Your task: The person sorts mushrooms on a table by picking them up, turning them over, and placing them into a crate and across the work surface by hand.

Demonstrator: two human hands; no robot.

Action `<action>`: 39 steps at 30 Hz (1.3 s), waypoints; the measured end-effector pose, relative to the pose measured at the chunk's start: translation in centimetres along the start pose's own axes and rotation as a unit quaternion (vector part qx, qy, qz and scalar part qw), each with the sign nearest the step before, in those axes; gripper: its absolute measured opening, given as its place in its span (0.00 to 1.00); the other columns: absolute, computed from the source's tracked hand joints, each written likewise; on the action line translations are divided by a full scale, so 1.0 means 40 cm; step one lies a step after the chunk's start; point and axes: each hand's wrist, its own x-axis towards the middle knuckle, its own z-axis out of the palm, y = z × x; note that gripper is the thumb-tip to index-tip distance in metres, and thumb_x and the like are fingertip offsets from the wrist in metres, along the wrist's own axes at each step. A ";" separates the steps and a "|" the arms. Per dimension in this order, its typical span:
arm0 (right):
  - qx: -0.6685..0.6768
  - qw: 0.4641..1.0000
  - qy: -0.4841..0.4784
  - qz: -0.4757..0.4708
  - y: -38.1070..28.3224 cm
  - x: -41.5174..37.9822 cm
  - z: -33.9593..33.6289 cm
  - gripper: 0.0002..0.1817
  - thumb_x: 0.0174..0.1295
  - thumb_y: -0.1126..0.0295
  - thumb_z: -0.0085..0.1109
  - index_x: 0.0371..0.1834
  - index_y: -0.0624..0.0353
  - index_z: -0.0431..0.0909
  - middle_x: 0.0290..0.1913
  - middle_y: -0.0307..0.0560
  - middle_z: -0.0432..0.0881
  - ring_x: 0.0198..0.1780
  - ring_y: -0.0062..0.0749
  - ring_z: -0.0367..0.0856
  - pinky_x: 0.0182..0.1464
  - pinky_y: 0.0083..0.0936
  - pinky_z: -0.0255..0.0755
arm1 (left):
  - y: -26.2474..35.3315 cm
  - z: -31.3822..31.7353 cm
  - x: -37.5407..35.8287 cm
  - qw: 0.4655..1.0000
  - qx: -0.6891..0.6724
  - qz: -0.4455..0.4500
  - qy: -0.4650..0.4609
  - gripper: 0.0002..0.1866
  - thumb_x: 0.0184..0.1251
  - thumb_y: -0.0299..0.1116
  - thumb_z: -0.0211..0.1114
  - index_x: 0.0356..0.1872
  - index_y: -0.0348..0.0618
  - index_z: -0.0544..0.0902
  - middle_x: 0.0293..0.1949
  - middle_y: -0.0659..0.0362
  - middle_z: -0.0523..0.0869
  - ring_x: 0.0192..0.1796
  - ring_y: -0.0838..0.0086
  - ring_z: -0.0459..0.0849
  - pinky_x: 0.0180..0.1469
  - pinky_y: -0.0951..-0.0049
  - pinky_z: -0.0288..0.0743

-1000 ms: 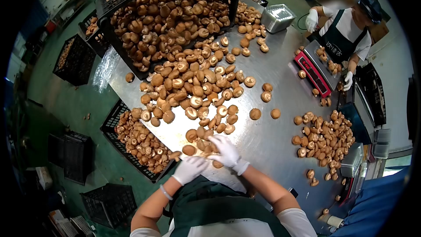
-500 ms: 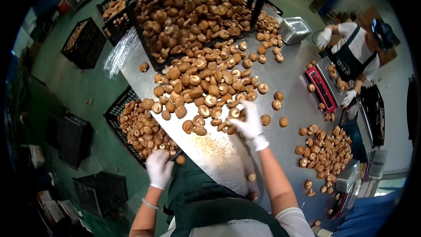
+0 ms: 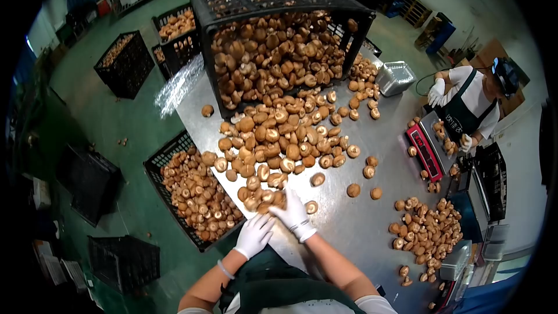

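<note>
Both my hands wear white gloves and meet at the near left edge of the metal table [image 3: 340,227]. My right hand [image 3: 294,215] lies against the right side of a small cluster of brown shiitake mushrooms [image 3: 260,196], its fingers stretched out and apart. My left hand [image 3: 254,236] is at the table edge just below the same cluster, fingers extended and touching or nearly touching my right hand. Behind the cluster spreads a larger heap of shiitake mushrooms [image 3: 273,134]. Left of my hands, below the table edge, a black crate [image 3: 168,189] holds many mushrooms.
A tipped black crate [image 3: 207,61] full of mushrooms stands at the table's back. A clear plastic tray stack [image 3: 396,79] is to its right. Further right, a co-worker [image 3: 465,99] in gloves works at a red scale [image 3: 423,150]. Another mushroom pile [image 3: 427,230] lies at right.
My right hand has swept left across the table, with mushrooms bunched beside it. My left hand has moved from over the black crate to the table edge. The view has tilted up.
</note>
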 end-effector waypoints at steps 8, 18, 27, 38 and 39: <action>0.035 0.979 -0.128 -0.153 -0.102 -0.010 0.051 0.35 0.57 0.55 0.63 0.67 0.53 0.65 0.55 0.57 0.75 0.57 0.51 0.74 0.59 0.34 0.69 | -0.080 -0.090 -0.087 0.976 -0.022 -0.126 0.179 0.09 0.58 0.28 0.64 0.39 0.42 0.85 0.44 0.53 0.84 0.48 0.58 0.81 0.53 0.64 0.74; 0.078 0.993 -0.074 -0.045 0.008 0.062 -0.224 0.24 0.61 0.55 0.61 0.56 0.58 0.77 0.47 0.52 0.82 0.48 0.39 0.82 0.52 0.29 0.74 | -0.195 -0.244 0.181 0.937 -0.029 -0.114 0.328 0.14 0.60 0.26 0.61 0.48 0.37 0.81 0.51 0.48 0.80 0.54 0.56 0.77 0.59 0.62 0.69; -0.035 0.996 -0.055 -0.063 -0.042 0.390 -0.445 0.27 0.65 0.49 0.51 0.62 0.51 0.73 0.53 0.53 0.80 0.57 0.46 0.77 0.59 0.33 0.69 | -0.286 -0.271 0.654 0.946 -0.055 -0.119 0.296 0.34 0.65 0.35 0.60 0.70 0.38 0.58 0.70 0.43 0.60 0.71 0.51 0.59 0.72 0.61 0.54; -0.385 0.838 -0.019 -0.386 -0.532 1.043 -0.064 0.38 0.54 0.44 0.61 0.69 0.43 0.64 0.68 0.44 0.63 0.70 0.51 0.59 0.64 0.60 0.57 | -0.351 -0.186 0.667 0.905 -0.115 -0.180 0.368 0.25 0.70 0.31 0.48 0.67 0.33 0.62 0.68 0.44 0.63 0.71 0.52 0.60 0.72 0.59 0.52; -0.386 0.859 -0.067 -0.330 -0.563 1.037 -0.063 0.41 0.50 0.43 0.65 0.68 0.42 0.64 0.68 0.43 0.63 0.69 0.51 0.60 0.62 0.62 0.59 | -0.356 -0.180 0.663 0.904 -0.115 -0.182 0.369 0.26 0.70 0.32 0.48 0.68 0.33 0.61 0.69 0.43 0.63 0.71 0.51 0.60 0.72 0.59 0.52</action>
